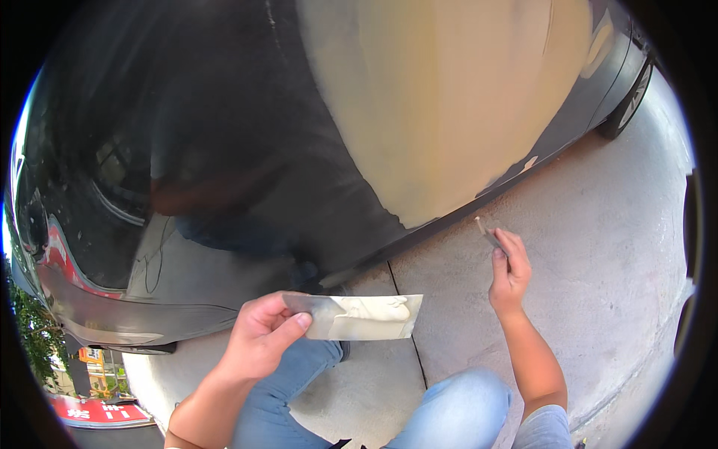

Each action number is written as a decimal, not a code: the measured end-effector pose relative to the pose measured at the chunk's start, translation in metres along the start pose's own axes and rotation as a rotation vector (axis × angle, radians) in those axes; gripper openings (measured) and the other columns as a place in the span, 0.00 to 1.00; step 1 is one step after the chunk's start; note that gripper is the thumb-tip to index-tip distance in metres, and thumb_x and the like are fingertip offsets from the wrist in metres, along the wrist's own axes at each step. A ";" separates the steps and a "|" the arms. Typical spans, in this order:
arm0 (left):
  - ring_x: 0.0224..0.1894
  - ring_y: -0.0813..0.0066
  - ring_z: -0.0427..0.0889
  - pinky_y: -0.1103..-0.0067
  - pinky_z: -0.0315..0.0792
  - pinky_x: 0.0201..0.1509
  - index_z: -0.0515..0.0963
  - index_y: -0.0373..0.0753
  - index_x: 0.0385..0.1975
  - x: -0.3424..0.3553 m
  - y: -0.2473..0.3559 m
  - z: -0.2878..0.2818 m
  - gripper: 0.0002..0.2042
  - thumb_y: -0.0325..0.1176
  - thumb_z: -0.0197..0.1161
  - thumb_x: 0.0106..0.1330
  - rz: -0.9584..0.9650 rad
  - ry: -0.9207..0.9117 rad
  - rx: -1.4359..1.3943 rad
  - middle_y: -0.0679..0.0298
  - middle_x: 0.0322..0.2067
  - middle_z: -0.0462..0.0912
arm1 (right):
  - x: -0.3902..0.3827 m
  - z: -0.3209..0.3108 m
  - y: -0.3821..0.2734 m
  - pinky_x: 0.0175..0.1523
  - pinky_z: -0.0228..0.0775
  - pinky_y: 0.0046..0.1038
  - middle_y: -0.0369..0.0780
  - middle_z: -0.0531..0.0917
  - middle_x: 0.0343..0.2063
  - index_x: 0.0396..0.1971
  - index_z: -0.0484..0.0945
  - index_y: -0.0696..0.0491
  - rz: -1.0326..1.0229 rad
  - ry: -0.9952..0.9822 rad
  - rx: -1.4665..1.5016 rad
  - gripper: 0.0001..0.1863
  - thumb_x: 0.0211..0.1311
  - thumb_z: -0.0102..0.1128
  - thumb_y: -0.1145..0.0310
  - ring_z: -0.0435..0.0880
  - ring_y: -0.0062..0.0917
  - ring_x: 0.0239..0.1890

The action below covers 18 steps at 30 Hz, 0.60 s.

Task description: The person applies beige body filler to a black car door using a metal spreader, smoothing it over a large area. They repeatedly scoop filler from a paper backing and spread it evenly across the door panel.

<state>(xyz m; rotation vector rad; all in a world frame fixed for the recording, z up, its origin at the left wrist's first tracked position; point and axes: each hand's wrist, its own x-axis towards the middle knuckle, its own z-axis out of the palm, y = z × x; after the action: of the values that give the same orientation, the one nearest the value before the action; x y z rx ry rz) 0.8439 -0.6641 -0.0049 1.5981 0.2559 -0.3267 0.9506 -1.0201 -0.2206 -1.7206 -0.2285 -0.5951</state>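
Note:
My left hand (263, 334) grips one end of a flat metal putty board (318, 323), thumb on top. On the board's other end lies a thick smear of cream-coloured body filler (374, 308). Off to the right, my right hand (511, 271) pinches a small putty knife (491, 237), seen almost edge-on, with a bit of filler at its tip. Both hands are apart from the dark car (247, 135) in front of me. A broad patch of dried-looking beige filler (449, 105) covers part of its side panel.
A wheel (632, 105) stands at the far right end of the car. Pale concrete floor (583, 224), with a dark seam, lies below the sill. My bent knees (456, 408) are beneath the hands. At lower left are a red sign (101, 411) and green plants (34, 329).

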 end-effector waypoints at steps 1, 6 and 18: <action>0.44 0.85 0.80 0.82 0.75 0.50 0.82 0.31 0.52 0.005 0.002 0.008 0.09 0.24 0.61 0.78 0.035 -0.038 0.029 0.68 0.42 0.86 | 0.004 -0.011 -0.021 0.66 0.74 0.43 0.43 0.87 0.51 0.49 0.86 0.58 0.213 0.009 0.189 0.11 0.71 0.61 0.76 0.84 0.35 0.58; 0.42 0.86 0.80 0.81 0.75 0.49 0.82 0.32 0.50 0.024 0.023 0.043 0.08 0.27 0.61 0.79 0.117 -0.167 0.065 0.70 0.40 0.85 | 0.048 -0.041 -0.111 0.67 0.72 0.36 0.39 0.84 0.62 0.63 0.80 0.53 0.527 -0.136 0.952 0.18 0.78 0.56 0.72 0.80 0.30 0.64; 0.39 0.86 0.78 0.81 0.76 0.46 0.83 0.32 0.52 0.033 0.046 0.062 0.09 0.29 0.61 0.80 0.254 -0.155 0.058 0.70 0.37 0.85 | 0.108 -0.058 -0.216 0.57 0.79 0.33 0.46 0.89 0.53 0.54 0.87 0.59 0.000 -0.798 0.223 0.16 0.69 0.61 0.82 0.88 0.34 0.54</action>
<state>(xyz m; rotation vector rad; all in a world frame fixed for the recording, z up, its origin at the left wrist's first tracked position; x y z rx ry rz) 0.8879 -0.7295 0.0239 1.6319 -0.0758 -0.2610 0.9277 -1.0415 0.0260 -1.6601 -0.8216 0.1475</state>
